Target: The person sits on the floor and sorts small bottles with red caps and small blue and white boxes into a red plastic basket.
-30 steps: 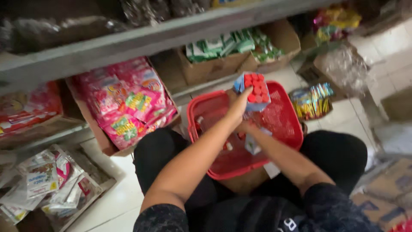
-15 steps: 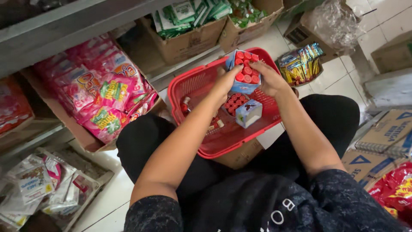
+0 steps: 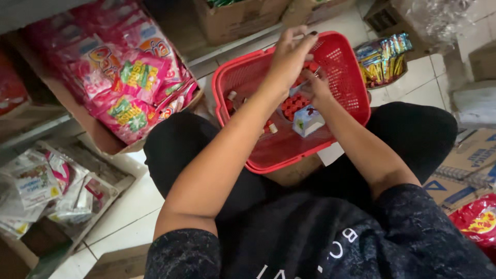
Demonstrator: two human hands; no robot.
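A red plastic basket [image 3: 351, 88] rests on my lap. Both hands are inside it, near its far side. My left hand [image 3: 288, 58] and my right hand [image 3: 316, 89] together grip a pack of small red-capped bottles [image 3: 311, 67], which the fingers mostly hide. A second pack of red caps [image 3: 292, 105] lies on the basket floor just below them. Beside it sits a small blue and white box [image 3: 308, 121]. A few loose small bottles [image 3: 231, 96] lie at the basket's left side.
A cardboard box of pink snack packets [image 3: 129, 88] stands on the low shelf at left. Silver packets fill a tray [image 3: 41, 186] lower left. A bowl of colourful sachets [image 3: 383, 58] sits beyond the basket. Flattened cartons [image 3: 465, 165] and a red bag [image 3: 480, 222] lie at right.
The pack of red-capped bottles, held up above the basket a second ago, has come down into it with both hands. The view has tilted down and closer.
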